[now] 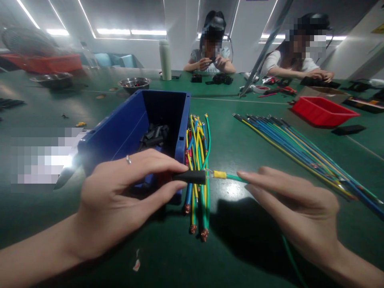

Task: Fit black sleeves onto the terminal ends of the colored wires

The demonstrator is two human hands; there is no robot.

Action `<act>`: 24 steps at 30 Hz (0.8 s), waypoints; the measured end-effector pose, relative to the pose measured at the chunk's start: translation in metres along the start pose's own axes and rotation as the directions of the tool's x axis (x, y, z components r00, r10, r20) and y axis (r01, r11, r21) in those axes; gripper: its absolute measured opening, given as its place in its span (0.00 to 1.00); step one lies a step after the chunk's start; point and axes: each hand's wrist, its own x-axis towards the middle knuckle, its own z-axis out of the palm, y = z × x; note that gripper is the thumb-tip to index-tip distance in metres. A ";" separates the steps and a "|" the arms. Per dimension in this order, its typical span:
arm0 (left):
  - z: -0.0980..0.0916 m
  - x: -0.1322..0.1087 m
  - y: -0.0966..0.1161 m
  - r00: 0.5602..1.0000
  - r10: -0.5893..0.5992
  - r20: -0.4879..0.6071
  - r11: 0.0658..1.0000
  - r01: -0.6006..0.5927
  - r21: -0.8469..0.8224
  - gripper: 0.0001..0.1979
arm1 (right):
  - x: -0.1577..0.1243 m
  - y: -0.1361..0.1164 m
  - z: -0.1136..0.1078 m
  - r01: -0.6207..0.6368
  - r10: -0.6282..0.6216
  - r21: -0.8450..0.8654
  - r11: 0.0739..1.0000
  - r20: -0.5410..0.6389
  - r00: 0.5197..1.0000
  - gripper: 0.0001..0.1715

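Note:
My left hand (129, 200) pinches a black sleeve (193, 177) between thumb and fingers, its open end facing right. From the right, my right hand (297, 212) grips a green wire (235, 178) whose yellow collar (220, 175) and metal terminal meet the mouth of the sleeve. How far the terminal reaches inside cannot be made out. Below and behind the sleeve lies a bundle of yellow, green, blue and red wires (207, 212) with bare copper ends toward me. Left of the bundle stands a blue bin (111, 128) holding black sleeves (156, 136).
Wires with black ends (288, 148) lie at the right on the green table (168, 256), near a red tray (327, 112). Metal bowls (135, 84) and a pale bottle (165, 60) stand further back. Two people sit across the table.

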 end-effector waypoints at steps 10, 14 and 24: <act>0.002 -0.002 0.000 0.999 -0.029 -0.015 0.999 0.029 -0.022 0.10 | -0.005 0.001 0.004 -0.003 0.006 0.077 0.997 -0.032 0.999 0.21; 0.004 -0.002 0.001 0.999 0.041 -0.012 0.999 -0.041 -0.030 0.09 | -0.002 -0.002 0.003 0.059 -0.063 0.070 0.996 0.053 0.997 0.22; 0.008 -0.001 -0.002 0.990 0.135 -0.049 0.989 -0.137 -0.056 0.07 | -0.001 -0.003 0.004 0.196 -0.202 0.069 0.978 0.105 0.974 0.28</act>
